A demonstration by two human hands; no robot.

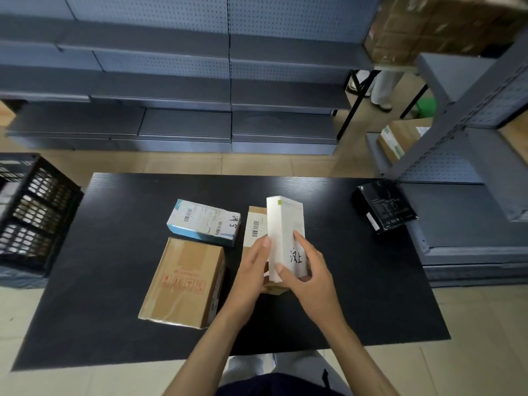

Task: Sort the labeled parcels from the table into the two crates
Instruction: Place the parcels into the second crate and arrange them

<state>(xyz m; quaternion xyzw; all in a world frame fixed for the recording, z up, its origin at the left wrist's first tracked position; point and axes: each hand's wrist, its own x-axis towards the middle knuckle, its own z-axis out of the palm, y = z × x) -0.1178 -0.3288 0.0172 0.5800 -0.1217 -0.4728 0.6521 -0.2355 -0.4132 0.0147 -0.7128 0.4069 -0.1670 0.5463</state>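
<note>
White parcel (285, 235): tall, raised on end, handwritten black character on its near face.
Blue-and-white parcel (203, 222): lies flat mid-table, barcode label up.
Large brown parcel (183, 281): flat, taped, just nearer.
Small brown parcel (255, 225): behind the white one, partly hidden.
Black crate (34, 212): left of the table (114, 310).

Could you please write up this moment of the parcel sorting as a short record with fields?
held parcel: white box with a handwritten mark, raised above the table
right hand: grips the white box's near end
left hand: fingers on the box's left side
on table: large brown carton, blue-and-white labelled box, a brown labelled parcel partly hidden behind the hands, black box at the far right
crate: one black crate left of the table; a second is not in view
</note>
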